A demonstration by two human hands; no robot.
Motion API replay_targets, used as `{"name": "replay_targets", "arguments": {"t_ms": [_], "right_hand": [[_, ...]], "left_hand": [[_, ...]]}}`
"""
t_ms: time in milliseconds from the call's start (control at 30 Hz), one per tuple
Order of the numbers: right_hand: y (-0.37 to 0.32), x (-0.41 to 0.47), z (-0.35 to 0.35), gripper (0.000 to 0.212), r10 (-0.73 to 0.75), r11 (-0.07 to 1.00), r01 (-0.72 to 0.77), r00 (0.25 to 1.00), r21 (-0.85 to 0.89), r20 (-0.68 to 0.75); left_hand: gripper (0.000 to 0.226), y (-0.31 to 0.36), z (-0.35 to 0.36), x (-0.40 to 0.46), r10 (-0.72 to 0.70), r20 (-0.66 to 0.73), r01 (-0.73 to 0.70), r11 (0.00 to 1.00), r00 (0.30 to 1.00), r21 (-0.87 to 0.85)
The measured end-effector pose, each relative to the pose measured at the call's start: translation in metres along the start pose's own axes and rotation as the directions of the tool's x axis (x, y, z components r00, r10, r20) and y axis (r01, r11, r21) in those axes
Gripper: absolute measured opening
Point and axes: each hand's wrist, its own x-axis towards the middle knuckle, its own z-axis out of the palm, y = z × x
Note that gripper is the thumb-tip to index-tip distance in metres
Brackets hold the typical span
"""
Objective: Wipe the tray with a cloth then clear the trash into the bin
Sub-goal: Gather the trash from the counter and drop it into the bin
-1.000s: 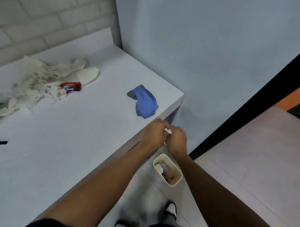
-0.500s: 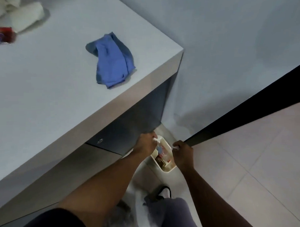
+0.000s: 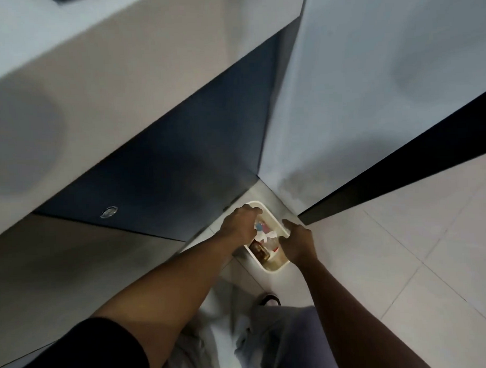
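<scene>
A small cream bin [image 3: 275, 268] stands on the floor at the foot of the counter, against the wall corner. Inside it lie white paper scraps [image 3: 268, 234] and a brown item [image 3: 259, 249]. My left hand [image 3: 242, 225] reaches down over the bin's left rim, its fingers curled around a white paper scrap [image 3: 258, 226] just inside the opening. My right hand [image 3: 297, 242] hovers at the bin's right rim with thumb and fingers spread and nothing in it. The tray and the cloth are out of view.
The white counter edge [image 3: 122, 86] overhangs at the upper left, with a dark cabinet front [image 3: 167, 172] below it. A pale wall [image 3: 356, 83] and a black skirting strip [image 3: 401, 161] run at the right. My feet [image 3: 269, 300] stand on the tiled floor [image 3: 417, 246].
My head has dipped further down, so the countertop and blue cloth have left the view. Both hands have dropped to the bin; the right hand has opened.
</scene>
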Motion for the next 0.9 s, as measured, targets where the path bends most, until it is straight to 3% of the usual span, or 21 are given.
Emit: {"name": "replay_targets", "arguments": {"t_ms": [233,367,467,567,667,800,900], "right_hand": [[-0.088,-0.052,-0.081,0.025,-0.129,0.990,0.128,0.991,-0.052,-0.024],[-0.171,-0.095,-0.149,0.016,-0.308,0.933,0.285,0.948,-0.221,-0.076],[-0.232,-0.122,-0.211,0.017,-0.368,0.921,0.336,0.917,-0.198,-0.154],[-0.294,-0.135,-0.272,0.016,-0.473,0.878,0.429,0.841,-0.211,-0.263],[-0.361,-0.147,-0.312,0.016,-0.581,0.814,0.529,0.738,-0.241,-0.343],[-0.446,-0.158,-0.316,0.016,-0.682,0.731,0.623,0.663,-0.277,-0.308],[-0.500,-0.172,-0.292,0.018,-0.739,0.674,0.677,0.616,-0.296,-0.273]], "left_hand": [[0.040,0.044,-0.110,-0.066,-0.029,-0.041,0.027,0.998,0.999,-0.050],[0.025,0.082,-0.206,-0.120,0.026,-0.065,-0.028,0.999,0.998,-0.017],[0.021,0.104,-0.287,-0.157,0.086,-0.176,-0.087,0.996,0.981,0.004],[0.023,0.112,-0.367,-0.183,0.164,-0.335,-0.175,0.985,0.928,-0.003],[0.022,0.101,-0.429,-0.208,0.146,-0.532,-0.178,0.984,0.834,-0.008],[0.024,0.058,-0.489,-0.249,0.024,-0.691,-0.100,0.993,0.723,-0.070],[0.028,0.008,-0.510,-0.281,-0.025,-0.735,-0.032,0.997,0.678,-0.064]]}}
